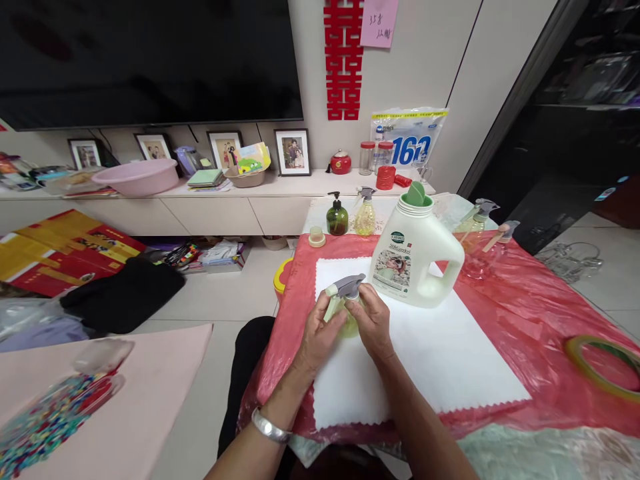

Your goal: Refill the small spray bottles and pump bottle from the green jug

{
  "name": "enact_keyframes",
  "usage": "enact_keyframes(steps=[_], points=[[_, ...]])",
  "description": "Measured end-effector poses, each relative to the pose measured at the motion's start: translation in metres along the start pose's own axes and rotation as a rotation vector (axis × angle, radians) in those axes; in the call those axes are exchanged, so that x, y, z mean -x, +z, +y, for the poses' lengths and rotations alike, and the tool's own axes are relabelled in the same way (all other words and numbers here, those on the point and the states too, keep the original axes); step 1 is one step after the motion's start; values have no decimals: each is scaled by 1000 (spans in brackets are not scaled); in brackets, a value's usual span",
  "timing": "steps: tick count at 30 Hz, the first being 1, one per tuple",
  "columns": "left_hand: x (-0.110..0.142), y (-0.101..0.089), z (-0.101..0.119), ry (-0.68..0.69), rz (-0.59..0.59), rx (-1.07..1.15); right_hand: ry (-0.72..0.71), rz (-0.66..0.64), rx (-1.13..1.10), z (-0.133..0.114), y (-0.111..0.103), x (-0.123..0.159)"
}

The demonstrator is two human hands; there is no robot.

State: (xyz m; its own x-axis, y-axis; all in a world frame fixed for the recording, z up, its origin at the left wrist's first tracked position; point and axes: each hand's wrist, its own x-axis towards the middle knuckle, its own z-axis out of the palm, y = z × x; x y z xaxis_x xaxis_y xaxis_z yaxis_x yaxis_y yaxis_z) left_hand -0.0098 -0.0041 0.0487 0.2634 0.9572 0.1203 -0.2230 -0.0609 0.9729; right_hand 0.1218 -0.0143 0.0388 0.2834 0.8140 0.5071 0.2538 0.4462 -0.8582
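Near left edge of white mat (pixel 440 353), translucent yellow-green spray bottle (pixel 351 327), grey head (pixel 349 286), pale nozzle (pixel 331 290), left hand (pixel 320 331) and right hand (pixel 373 321), fingers clamped on bottle.

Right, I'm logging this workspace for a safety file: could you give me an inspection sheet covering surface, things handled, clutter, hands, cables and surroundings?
Surface: white cloth on red plastic sheeting
Things handled: spray bottle with grey trigger head
Clutter: white jug, green pump bottle, tape roll
Hands: left hand and right hand both hold the spray bottle
Cables: nothing seen near the hands; apparent dark cord below the screen
Surroundings: cabinet with photo frames, side table with beads
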Motion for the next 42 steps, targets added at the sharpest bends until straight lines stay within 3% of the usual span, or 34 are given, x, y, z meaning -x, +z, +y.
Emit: enact_keyframes(steps=[12,20,30,42], points=[[-9,32,-1,-32,237,238,29,-27,-127,2,-2,3],[-10,36,2,-45,332,260,55,-12,-245,6,-2,2],[-11,37,-2,8,263,319,142,2,-400,18,1,5],[-10,33,0,45,258,230,239,25,-545,8,5,1]])
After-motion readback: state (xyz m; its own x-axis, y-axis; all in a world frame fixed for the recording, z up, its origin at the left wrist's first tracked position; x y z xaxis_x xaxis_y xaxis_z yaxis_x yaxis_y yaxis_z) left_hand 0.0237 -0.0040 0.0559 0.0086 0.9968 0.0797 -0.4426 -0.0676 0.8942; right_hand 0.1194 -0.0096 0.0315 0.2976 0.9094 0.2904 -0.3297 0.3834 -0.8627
